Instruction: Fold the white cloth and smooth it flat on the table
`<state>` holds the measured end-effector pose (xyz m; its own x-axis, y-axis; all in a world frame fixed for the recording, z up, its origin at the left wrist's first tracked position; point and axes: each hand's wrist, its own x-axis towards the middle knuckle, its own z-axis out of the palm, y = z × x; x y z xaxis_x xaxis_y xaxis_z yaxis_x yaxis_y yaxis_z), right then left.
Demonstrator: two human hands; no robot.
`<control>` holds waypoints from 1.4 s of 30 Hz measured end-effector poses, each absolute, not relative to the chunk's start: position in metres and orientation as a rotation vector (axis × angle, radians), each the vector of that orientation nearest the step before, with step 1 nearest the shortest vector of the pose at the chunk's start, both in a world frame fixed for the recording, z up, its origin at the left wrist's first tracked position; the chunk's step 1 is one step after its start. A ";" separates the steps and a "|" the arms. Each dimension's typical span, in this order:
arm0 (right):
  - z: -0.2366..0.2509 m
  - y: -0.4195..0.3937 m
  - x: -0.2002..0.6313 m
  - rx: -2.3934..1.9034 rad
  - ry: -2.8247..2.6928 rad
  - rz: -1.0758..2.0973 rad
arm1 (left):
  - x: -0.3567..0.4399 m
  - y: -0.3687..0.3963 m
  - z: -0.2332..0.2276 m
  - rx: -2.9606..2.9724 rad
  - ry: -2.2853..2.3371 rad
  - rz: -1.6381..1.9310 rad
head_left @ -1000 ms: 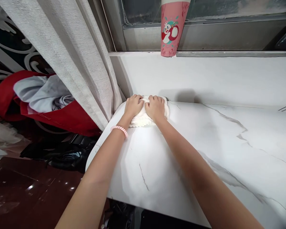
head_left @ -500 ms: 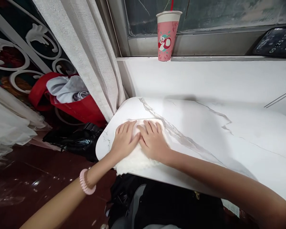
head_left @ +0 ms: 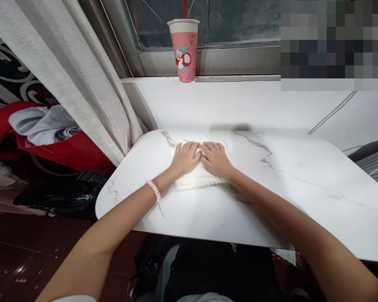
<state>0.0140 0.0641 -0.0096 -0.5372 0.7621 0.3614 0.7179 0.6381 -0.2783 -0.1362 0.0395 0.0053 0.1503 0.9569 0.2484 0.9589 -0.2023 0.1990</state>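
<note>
A white fluffy cloth (head_left: 195, 178) lies flat on the white marble table (head_left: 271, 197), near its far left part. My left hand (head_left: 186, 157) and my right hand (head_left: 216, 158) press side by side on top of the cloth, palms down with fingers stretched forward. A pink coiled band is around my left wrist. Most of the cloth is covered by my hands.
A pink paper cup (head_left: 184, 49) with a straw stands on the window ledge behind the table. A grey curtain (head_left: 69, 71) hangs at the left. A red bag (head_left: 50, 142) with clothes and black bags lie on the dark floor at the left.
Both hands slid the cloth from the table's far edge to its near edge, then back toward the middle, where they now press on it.
</note>
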 end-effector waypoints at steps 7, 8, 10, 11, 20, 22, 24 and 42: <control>-0.008 0.133 0.035 -1.323 -2.290 0.195 | -0.098 0.117 0.002 -2.250 -2.066 -0.588; -0.008 0.133 0.039 -1.321 -2.298 0.185 | -0.094 0.117 0.002 -2.244 -2.071 -0.601; -0.009 0.128 0.048 -1.309 -2.317 0.166 | -0.087 0.112 0.002 -2.263 -2.051 -0.624; -0.009 0.123 0.053 -1.298 -2.329 0.161 | -0.084 0.106 0.002 -2.281 -2.036 -0.634; -0.007 0.011 0.146 -1.075 -2.530 0.130 | -0.030 -0.009 0.000 -2.521 -1.956 -0.652; -0.002 -0.017 0.175 -1.015 -2.554 0.176 | -0.011 -0.037 0.000 -2.681 -1.829 -0.629; 0.001 -0.035 0.205 -0.986 -2.549 0.223 | 0.010 -0.057 0.002 -2.803 -1.724 -0.593; -0.016 0.103 0.331 -1.571 -2.025 0.006 | 0.172 0.103 0.003 -2.938 -1.611 -0.543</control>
<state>0.3311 0.1027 -0.0163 -0.1472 0.8910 0.4294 0.8884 0.3100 -0.3387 0.1722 0.1030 0.0031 0.5064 0.8484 0.1539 0.7686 -0.5251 0.3655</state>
